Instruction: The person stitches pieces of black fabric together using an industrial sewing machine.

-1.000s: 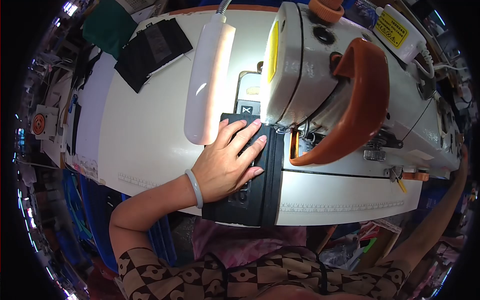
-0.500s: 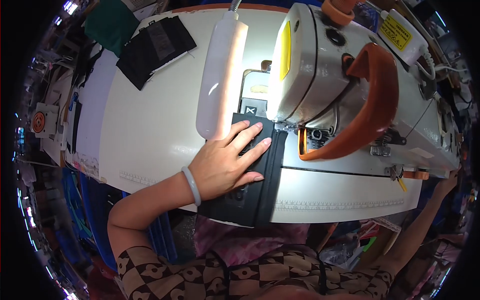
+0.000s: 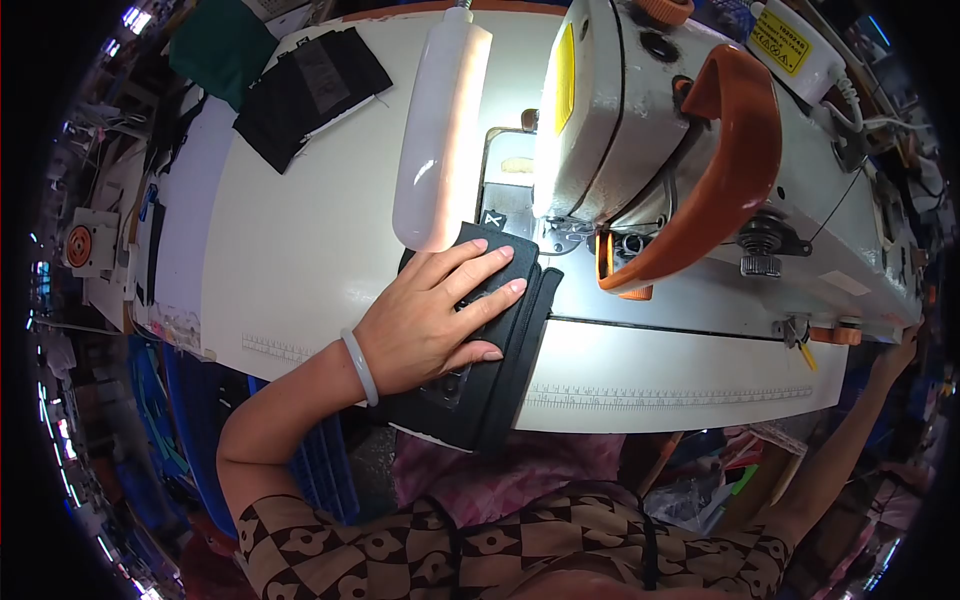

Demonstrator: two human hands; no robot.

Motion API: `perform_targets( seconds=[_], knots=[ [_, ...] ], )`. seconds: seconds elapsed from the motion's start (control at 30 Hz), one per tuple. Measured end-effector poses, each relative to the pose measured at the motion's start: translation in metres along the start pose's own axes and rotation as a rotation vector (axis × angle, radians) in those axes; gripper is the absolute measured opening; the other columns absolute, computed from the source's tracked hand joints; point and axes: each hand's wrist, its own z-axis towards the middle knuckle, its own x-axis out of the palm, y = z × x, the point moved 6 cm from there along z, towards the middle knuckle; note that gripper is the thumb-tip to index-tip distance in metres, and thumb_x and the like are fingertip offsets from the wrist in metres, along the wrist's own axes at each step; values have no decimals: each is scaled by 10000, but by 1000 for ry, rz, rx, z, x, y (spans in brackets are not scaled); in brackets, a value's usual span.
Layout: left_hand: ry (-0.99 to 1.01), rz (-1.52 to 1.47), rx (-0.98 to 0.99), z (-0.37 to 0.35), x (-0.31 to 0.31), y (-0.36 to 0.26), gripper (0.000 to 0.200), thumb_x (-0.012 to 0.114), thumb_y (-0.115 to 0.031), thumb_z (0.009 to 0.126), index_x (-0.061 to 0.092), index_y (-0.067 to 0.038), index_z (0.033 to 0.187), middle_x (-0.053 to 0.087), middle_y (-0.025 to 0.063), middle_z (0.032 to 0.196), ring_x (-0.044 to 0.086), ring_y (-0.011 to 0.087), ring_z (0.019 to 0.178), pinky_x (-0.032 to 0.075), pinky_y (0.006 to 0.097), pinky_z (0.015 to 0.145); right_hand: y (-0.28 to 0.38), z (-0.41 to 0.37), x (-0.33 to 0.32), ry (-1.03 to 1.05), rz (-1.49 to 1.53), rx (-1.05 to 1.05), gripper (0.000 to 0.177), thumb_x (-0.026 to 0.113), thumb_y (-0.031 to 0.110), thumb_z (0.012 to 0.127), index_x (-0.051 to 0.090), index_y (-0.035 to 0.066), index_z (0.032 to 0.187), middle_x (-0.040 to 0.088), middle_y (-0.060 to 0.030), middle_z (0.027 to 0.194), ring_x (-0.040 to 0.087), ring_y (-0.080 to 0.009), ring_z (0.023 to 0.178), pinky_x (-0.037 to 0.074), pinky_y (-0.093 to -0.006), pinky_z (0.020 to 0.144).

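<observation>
Left hand [image 3: 430,320]: lies flat, fingers [image 3: 492,291] open and spread, pressing on a black fabric piece [image 3: 495,385]. Fabric piece: centre of the frame, on the near edge of the white desk [image 3: 300,230], its far end just beside the needle area of the sewing machine [image 3: 640,120], its near end hanging over the desk edge. Lamp [image 3: 440,130]: white, above the hand. Bracelet [image 3: 358,368]: pale, on the left wrist. Right hand [image 3: 897,352]: far right of the frame, past the desk end; whether its fingers are open or closed cannot be told. Black pieces [image 3: 305,90]: stacked, upper left.
</observation>
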Motion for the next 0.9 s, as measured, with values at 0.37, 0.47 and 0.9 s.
perform_targets(
  seconds=[0.37,0.47,0.9],
  knots=[
    [-41,14,-18,8,3,-6,627,698,-459,890,579,-104,1393,448,115,1530,436,342,1355,364,489,1113,-9,-5,-1,-39,117,87,459,468,386,1093,625,-18,1244,712,-127,1083,677,-209,959,533,-356,885],
    [-90,38,-55,11,6,-8,628,703,-454,889,579,-98,1390,449,121,1526,434,354,1355,359,516,1118,-37,-8,0,30,180,150,380,510,332,1083,653,-9,1169,701,-117,1088,667,-206,964,531,-359,891],
    [-145,14,-101,22,13,-7,649,713,-441,890,552,-95,1415,445,162,1519,405,372,1391,310,591,1146,-49,-37,24,-83,327,204,264,597,207,993,647,44,1194,654,-62,1124,632,-188,1009,520,-342,904]
  ],
)
